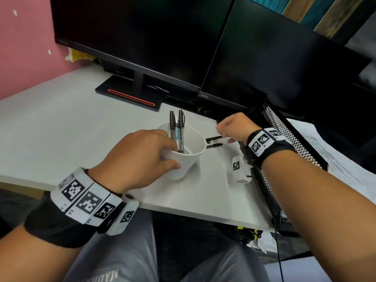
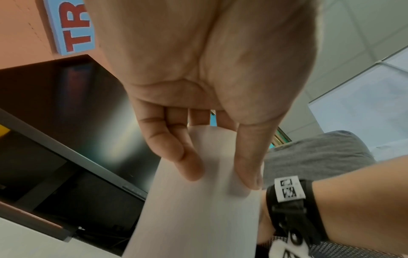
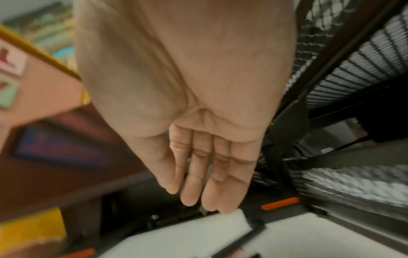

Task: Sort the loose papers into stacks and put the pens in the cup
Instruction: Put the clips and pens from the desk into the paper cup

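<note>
Now the whole matter turns on the two loose pens (image 1: pixel 214 141), which lie on the white desk (image 1: pixel 61 127) just beside the cup (image 1: pixel 184 151), on its right, toward the mesh tray (image 1: pixel 284 135) at the desk's right edge. Their long axes run roughly side to side, tips pointing at the cup wall. The right hand (image 1: pixel 234 127) is plainly the nearer: it hovers directly over their far ends, fingers extended and relaxed in the wrist view, nothing gripped yet. The left hand (image 1: pixel 142 157) wraps the cup's near side, thumb and fingers curled round the wall, steadying it. Two pens (image 1: pixel 177 129) already stand upright inside. Papers (image 1: pixel 333 159) rest in the tray.
</note>
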